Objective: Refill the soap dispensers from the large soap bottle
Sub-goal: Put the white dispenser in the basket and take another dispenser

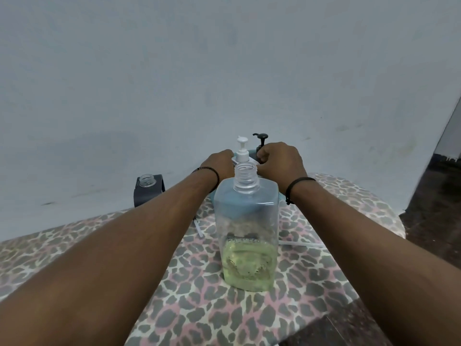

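Large soap bottle (247, 228) stood uncapped at table (74, 245) centre, soap low. Left hand (219, 166) and right hand (282, 163) curled round dispensers (242, 152) at far edge; exact grip hidden. Judged step: pump removal. Next: unscrewing, steadied base.

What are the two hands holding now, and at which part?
Both hands are behind the large soap bottle. The right hand curls around the dispenser with the black pump near its top. The left hand is beside the white pump; its grip is hidden.
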